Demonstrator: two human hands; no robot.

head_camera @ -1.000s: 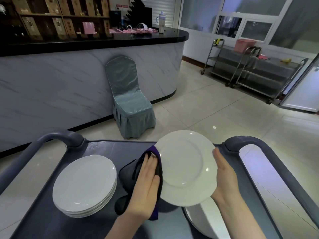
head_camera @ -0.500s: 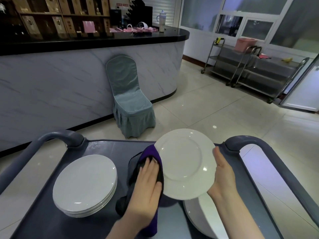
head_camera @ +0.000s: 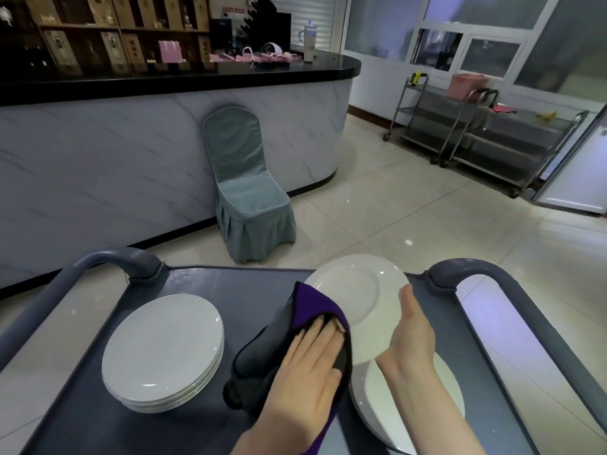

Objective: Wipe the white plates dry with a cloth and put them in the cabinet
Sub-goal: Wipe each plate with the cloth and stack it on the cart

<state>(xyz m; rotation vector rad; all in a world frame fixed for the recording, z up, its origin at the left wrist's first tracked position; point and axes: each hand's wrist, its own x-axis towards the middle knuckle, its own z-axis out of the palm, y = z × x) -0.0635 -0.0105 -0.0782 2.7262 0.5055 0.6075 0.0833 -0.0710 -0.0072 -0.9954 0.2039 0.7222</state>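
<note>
A white plate [head_camera: 358,297] is held tilted above the dark grey cart tray [head_camera: 236,290]. My right hand [head_camera: 410,336] grips its right rim, thumb on the front face. My left hand [head_camera: 308,366] lies flat with straight fingers on a purple and dark cloth [head_camera: 312,305], pressing it against the plate's lower left part. The cloth folds over that rim and hangs down to the tray. A stack of white plates [head_camera: 161,343] sits on the tray's left. A second stack [head_camera: 397,412] lies under my right wrist, partly hidden.
The cart has raised grey handles on the left [head_camera: 108,261] and the right [head_camera: 486,270]. Beyond it stand a chair with a blue-grey cover [head_camera: 246,198], a marble-fronted counter [head_camera: 131,159] and steel trolleys [head_camera: 476,136] at the far right. The floor is pale tile.
My left hand and the cloth have slid right, from the plate's left rim onto its lower left face. The plate has tipped further away and my right hand has shifted along its rim.
</note>
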